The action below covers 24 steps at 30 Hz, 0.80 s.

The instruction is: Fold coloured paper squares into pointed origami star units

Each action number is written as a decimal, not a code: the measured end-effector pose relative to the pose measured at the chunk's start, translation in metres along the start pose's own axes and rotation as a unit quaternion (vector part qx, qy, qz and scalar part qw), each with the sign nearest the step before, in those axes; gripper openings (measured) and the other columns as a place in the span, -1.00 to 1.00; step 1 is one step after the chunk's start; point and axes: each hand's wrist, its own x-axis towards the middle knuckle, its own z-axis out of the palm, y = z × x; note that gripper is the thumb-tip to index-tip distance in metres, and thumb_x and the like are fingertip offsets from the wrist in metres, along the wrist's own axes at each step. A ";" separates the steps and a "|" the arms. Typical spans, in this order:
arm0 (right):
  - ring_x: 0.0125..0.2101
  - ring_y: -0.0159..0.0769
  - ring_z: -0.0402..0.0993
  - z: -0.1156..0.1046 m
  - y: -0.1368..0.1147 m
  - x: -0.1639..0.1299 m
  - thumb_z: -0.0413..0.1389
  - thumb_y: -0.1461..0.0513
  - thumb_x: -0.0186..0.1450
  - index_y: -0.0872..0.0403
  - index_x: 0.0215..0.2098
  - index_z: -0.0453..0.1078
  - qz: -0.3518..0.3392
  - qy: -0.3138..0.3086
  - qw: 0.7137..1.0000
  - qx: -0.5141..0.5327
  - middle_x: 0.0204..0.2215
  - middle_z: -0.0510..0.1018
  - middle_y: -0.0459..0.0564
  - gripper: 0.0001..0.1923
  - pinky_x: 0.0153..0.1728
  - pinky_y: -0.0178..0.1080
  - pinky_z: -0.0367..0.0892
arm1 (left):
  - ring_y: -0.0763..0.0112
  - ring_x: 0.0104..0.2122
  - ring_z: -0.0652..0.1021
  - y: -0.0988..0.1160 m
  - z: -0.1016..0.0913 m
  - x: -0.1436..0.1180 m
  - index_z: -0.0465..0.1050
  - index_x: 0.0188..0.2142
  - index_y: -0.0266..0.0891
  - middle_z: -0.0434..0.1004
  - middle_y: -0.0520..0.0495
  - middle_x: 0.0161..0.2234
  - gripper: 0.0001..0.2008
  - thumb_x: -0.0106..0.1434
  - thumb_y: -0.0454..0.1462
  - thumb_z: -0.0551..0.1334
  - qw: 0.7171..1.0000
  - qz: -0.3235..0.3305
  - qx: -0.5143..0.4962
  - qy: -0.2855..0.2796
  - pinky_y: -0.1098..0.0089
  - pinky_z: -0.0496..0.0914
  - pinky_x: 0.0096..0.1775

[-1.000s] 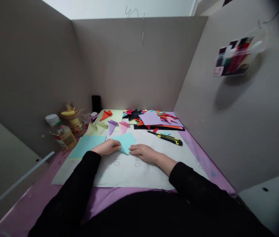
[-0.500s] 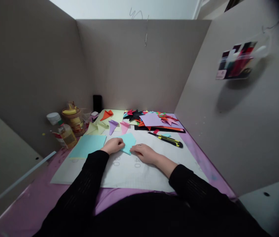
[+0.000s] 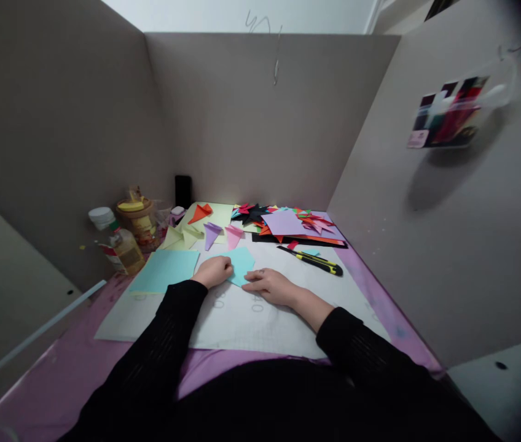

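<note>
Nearest the camera, two black sleeves (image 3: 159,344) were seen reaching forward over a white gridded mat (image 3: 242,319) laid on a purple table cover (image 3: 58,380). The left hand (image 3: 214,271) was pressed onto the near left edge of a light blue paper (image 3: 243,263), its fingers curled together on the sheet. The right hand (image 3: 272,283) was laid flat just beside the paper's near right corner, fingers extended and close together; whether the fingertips actually touched the paper could not be told from this distance. The paper itself was lying on the mat between the hands, partly folded as it appeared, with a slanted edge already formed but no finished shape yet reached.

To the left, a larger flat blue sheet (image 3: 164,270) was left unfolded. Just beyond the hands, three small folded pieces were set out: a purple one (image 3: 211,233), a pink one (image 3: 233,236) and an orange one (image 3: 200,213), the last on pale yellow-green sheets (image 3: 217,216). Judged from these, several pieces were completed and the blue one was only in its early folds.

Further right, a black and yellow utility knife (image 3: 310,259) was lying on the mat, and behind it a heap of mixed coloured papers (image 3: 288,222). At the far left, bottles and jars (image 3: 125,236) were stood against the grey partition (image 3: 251,123).
</note>
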 end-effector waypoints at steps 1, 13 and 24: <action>-0.12 -0.25 0.45 -0.001 0.000 0.000 0.01 0.29 0.29 -0.07 -0.10 0.47 -0.001 0.000 1.000 -0.002 -0.04 0.48 0.05 -0.72 -0.10 -0.17 0.29 | 0.33 -0.40 0.46 0.000 0.000 0.000 0.44 -0.45 -0.21 0.51 -0.07 -0.41 -0.80 0.16 -0.26 0.05 1.000 0.000 0.002 0.002 0.41 0.20 -0.40; -0.11 -0.25 0.41 -0.011 -0.018 0.005 0.00 0.37 0.22 0.02 -0.06 0.39 -0.040 -0.019 0.999 -0.024 -0.07 0.49 0.06 -0.66 -0.05 -0.16 0.23 | 0.28 -0.36 0.48 -0.001 0.007 0.000 0.44 -0.42 -0.22 0.51 -0.12 -0.36 -0.75 0.20 -0.24 0.02 1.000 0.006 0.018 0.023 0.37 0.23 -0.35; -0.06 -0.24 0.32 -0.011 -0.027 0.011 -0.04 0.37 0.25 0.05 0.06 0.30 -0.006 -0.048 0.999 -0.015 -0.01 0.45 0.04 -0.59 -0.03 -0.14 0.22 | 0.27 -0.32 0.49 -0.001 0.004 -0.004 0.46 -0.40 -0.20 0.53 -0.11 -0.32 -0.73 0.20 -0.19 0.01 0.999 -0.031 0.015 0.024 0.38 0.25 -0.34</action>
